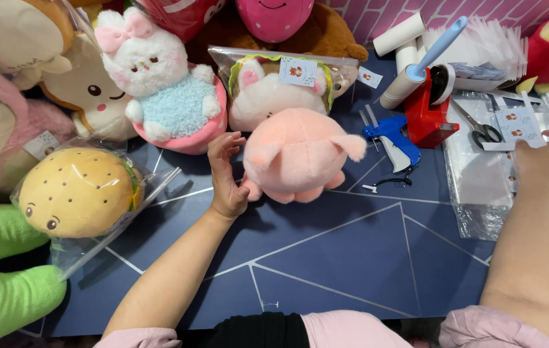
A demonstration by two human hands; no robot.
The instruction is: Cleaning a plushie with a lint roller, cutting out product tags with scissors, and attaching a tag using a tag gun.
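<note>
A round pink pig plush (300,154) lies on the dark blue table (352,258) in the middle. My left hand (226,174) rests just to its left, fingers apart and curled, the palm touching the plush's side. My right hand (543,158) reaches far right onto a stack of clear plastic bags (481,187) and pinches a small white paper tag (519,125) between fingers and thumb.
A blue tagging gun (390,138), a red tape dispenser (429,109), scissors (481,132) and a lint roller (416,67) lie at the back right. Plush toys crowd the back and left: a bagged burger (78,193), a white bunny (165,90), a bagged bunny (274,87), a green plush (4,277).
</note>
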